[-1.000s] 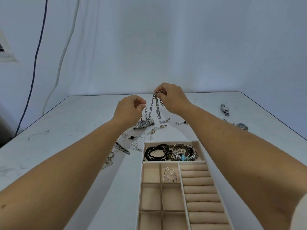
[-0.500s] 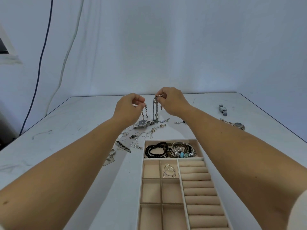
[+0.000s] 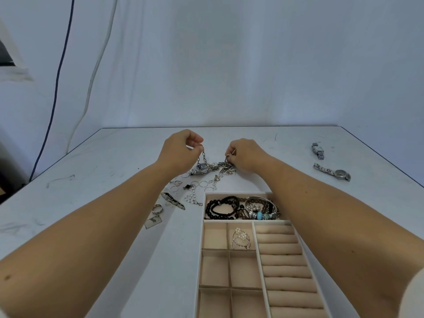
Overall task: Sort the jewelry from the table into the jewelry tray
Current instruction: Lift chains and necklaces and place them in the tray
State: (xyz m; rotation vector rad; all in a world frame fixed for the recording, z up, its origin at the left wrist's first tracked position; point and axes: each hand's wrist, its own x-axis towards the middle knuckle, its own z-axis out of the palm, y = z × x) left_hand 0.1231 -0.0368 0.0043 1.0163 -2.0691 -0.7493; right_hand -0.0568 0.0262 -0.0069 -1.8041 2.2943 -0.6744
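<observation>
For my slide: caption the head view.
Left hand and right hand pinch a chain draped onto the table, beyond the partly filled tray.

— Can you see where the chain [image 3: 204,158] ends?
— No, both ends vanish inside the left hand [image 3: 181,150] and right hand [image 3: 246,154].
— And the little bits [image 3: 197,184] just below the left hand?
— Too small to tell apart.
</observation>
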